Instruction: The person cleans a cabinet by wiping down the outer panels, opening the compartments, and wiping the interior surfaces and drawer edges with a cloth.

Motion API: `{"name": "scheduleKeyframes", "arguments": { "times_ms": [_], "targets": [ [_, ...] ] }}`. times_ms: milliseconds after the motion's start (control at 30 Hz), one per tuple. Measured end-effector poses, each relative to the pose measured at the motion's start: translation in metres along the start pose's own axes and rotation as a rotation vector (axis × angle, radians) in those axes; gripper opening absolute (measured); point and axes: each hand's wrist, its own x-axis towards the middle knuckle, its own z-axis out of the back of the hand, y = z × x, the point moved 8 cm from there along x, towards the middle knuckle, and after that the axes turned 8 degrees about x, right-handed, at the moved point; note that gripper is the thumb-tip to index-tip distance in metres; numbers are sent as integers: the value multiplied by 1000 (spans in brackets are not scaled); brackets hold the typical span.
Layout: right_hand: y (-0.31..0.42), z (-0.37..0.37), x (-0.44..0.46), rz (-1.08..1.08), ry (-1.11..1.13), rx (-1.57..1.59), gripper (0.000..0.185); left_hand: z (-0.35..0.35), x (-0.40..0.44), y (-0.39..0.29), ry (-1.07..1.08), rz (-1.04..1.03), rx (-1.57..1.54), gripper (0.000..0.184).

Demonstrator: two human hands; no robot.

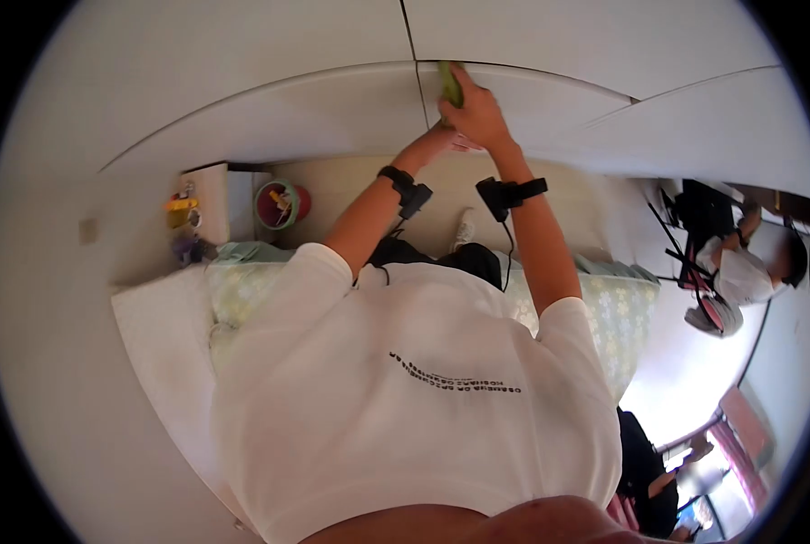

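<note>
My right hand (479, 118) is closed on a soft-looking green cloth (450, 83), whose exact kind is hard to tell. It holds the cloth against a white cabinet front (359, 95), beside the upright seam and just at the long seam between panels. Just under it is my left hand (443, 139), partly covered by the right one. The left fingers that show look stretched out near the panel, with nothing visible in them. Both wrists carry black bands with a small box and cable.
Behind my body is a bed with a floral sheet (627, 313). A bin (300, 201) stands at left beside a small white cabinet (207, 204) with yellow items near it. One person (740, 272) sits at far right; another person (649, 471) is at lower right.
</note>
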Motion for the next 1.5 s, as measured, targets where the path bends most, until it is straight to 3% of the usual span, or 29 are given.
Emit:
{"name": "scheduleKeyframes", "arguments": {
  "times_ms": [33, 167, 200, 233, 267, 333, 400, 467, 533, 600, 767, 833, 867, 933, 1033, 1133, 1333, 1500],
  "targets": [
    [-9, 18, -4, -44, -48, -94, 66, 2, 1, -2, -19, -25, 38, 52],
    [-39, 83, -40, -255, -320, -241, 68, 3, -16, -33, 77, -160, 271, 48],
    [-33, 88, -47, -277, -373, -280, 69, 1, -33, -48, 79, -243, 469, 46],
    [-29, 86, -50, -300, -430, -230, 70, 0, -49, -60, 76, -328, 667, 43],
    [-25, 76, -48, -294, -434, -249, 70, 1, -66, -66, 82, -346, 659, 43],
    [-22, 74, -45, -205, -546, -263, 69, 1, -97, -95, -26, -606, 674, 41],
    [-18, 43, -34, -211, -548, -270, 68, 26, -125, -104, -129, -656, 776, 39],
    [-8, 0, -22, -126, -543, -273, 67, 55, -155, -111, -271, -723, 846, 37],
    [25, -43, -13, -193, -428, -239, 69, 80, -187, -122, -302, -762, 814, 36],
    [54, -78, -9, -236, -471, -182, 69, 117, -205, -118, -328, -488, 738, 36],
    [94, -159, 21, -267, -181, -241, 69, 185, -250, -91, -561, -454, 832, 34],
    [111, -183, 25, -251, -77, -242, 70, 204, -277, -96, -816, -585, 882, 37],
    [115, -192, 25, -249, -82, -228, 70, 206, -285, -96, -815, -582, 898, 37],
    [121, -213, 32, -199, -4, -187, 70, 200, -317, -125, -1095, -659, 1200, 43],
    [127, -218, 30, -208, -34, -147, 72, 207, -313, -140, -1088, -529, 1312, 46],
    [127, -202, 26, -224, 7, -171, 74, 199, -297, -150, -1017, -565, 1404, 50],
    [110, -138, 11, -293, -172, -209, 73, 150, -249, -165, -798, -875, 1421, 61],
    [104, -85, 4, -441, -241, -277, 73, 119, -217, -161, -592, -899, 1303, 62]
  ]
}}
